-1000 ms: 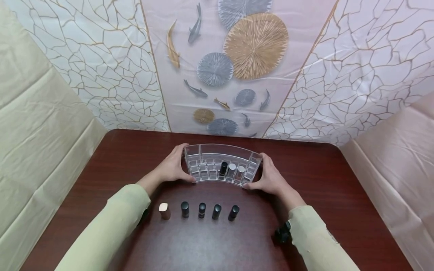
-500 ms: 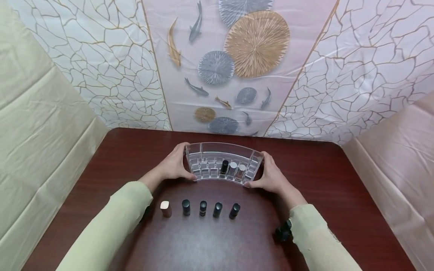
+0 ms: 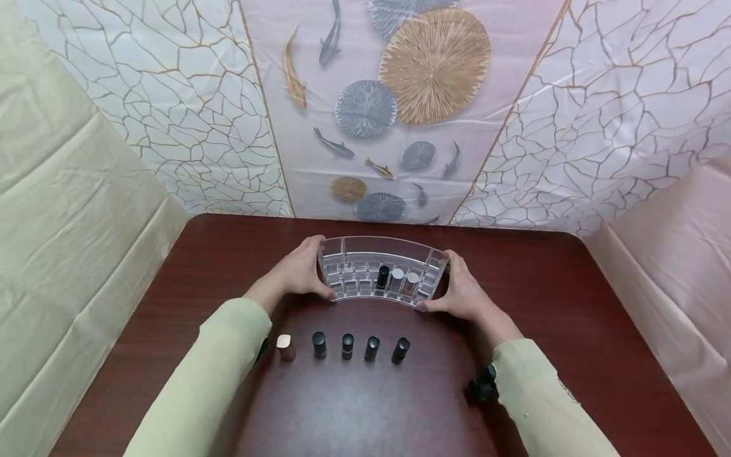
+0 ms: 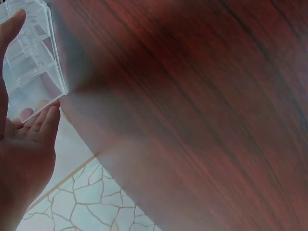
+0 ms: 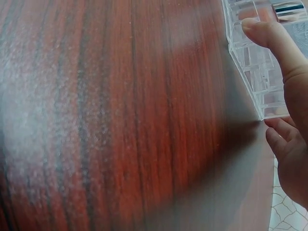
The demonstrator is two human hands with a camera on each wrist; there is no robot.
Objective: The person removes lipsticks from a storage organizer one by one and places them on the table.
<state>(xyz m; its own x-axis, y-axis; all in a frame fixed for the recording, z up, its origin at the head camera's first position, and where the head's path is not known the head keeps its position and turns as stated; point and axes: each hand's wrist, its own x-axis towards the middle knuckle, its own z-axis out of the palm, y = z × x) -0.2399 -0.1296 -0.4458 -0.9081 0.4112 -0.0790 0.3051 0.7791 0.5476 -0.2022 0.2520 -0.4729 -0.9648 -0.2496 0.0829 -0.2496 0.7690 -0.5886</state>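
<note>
Two thumbs (image 4: 9, 30): tips at the near corners of the clear organizer (image 3: 388, 246), one at eight o'clock, one at four, on a dial centred on it in the head view, twelve pointing away from the person.
Left hand (image 3: 298, 271): at nine o'clock, gripping the end wall between thumb and fingers; its fingers lie close together.
Right hand (image 3: 465, 293): at three o'clock, gripping the opposite end, thumb well apart from the fingers, which are partly hidden.
Organizer: between both palms, toward the twelve o'clock side of the table (image 3: 354, 412), curved, with small compartments in front of a long trough; whether its base touches the wood I cannot tell.
In the compartments: one black tube (image 3: 383, 277) near the middle, then two pale-topped tubes (image 3: 396, 280) toward four o'clock, all upright.
Row on the wood: a square gold-topped tube (image 3: 286, 348) at eight o'clock, then four black-capped tubes (image 3: 348, 346) running from between seven and eight round to between five and six, standing apart from one another.
Sleeves (image 3: 208, 374): pale green, at seven and five o'clock.
Black device (image 3: 483, 384): at the right wrist, between four and five.
Patterned backdrop (image 3: 365, 146): at twelve, fish and round leaves.
</note>
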